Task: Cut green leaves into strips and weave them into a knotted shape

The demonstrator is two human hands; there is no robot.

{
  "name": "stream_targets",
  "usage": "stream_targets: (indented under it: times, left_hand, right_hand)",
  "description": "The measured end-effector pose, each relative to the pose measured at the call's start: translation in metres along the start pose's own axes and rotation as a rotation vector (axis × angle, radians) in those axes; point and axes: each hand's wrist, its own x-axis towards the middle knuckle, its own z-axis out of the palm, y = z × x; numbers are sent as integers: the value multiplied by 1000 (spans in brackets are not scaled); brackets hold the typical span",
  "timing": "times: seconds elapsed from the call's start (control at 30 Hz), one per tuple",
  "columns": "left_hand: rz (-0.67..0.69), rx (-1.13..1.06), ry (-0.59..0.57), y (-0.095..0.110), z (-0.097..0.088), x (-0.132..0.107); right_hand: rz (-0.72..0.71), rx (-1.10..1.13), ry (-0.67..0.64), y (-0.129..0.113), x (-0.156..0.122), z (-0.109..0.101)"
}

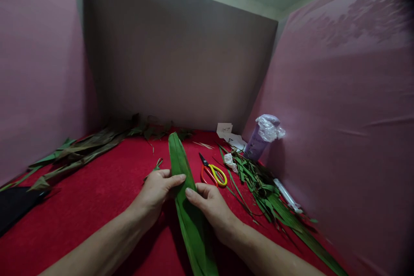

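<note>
A long green leaf [189, 220], seemingly folded lengthwise, stretches from the bottom edge up to a blunt tip in the middle of the head view. My left hand [158, 189] grips its left edge, thumb on top and fingers underneath. On the right edge, my right hand [211, 207] pinches it the same way, a little lower. Scissors [213, 172] with one red and one yellow handle lie just beyond my right hand, blades slightly apart. A small green scrap [158, 164] rests behind my left hand.
Red cloth [106, 198] covers the table between pink walls. Dry leaves [87, 148] lie at the left, above a black flat object [19, 205]. At the right are green leaf strips [258, 185], a purple container [258, 140] topped with plastic, white papers [234, 140] and a clear tube [287, 196].
</note>
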Motion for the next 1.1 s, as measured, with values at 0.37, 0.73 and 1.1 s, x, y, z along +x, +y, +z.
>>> stream_targets:
  times: [0.37, 0.73, 1.1]
  left_hand:
    - [11, -45, -65, 1, -1, 0]
    - [-20, 6, -15, 1, 1, 0]
    - [-8, 2, -30, 1, 0, 2]
  right_hand:
    - [-40, -11, 72, 2, 1, -2]
    - [-39, -3, 77, 4, 2, -3]
    - [-24, -4, 89, 2, 3, -3]
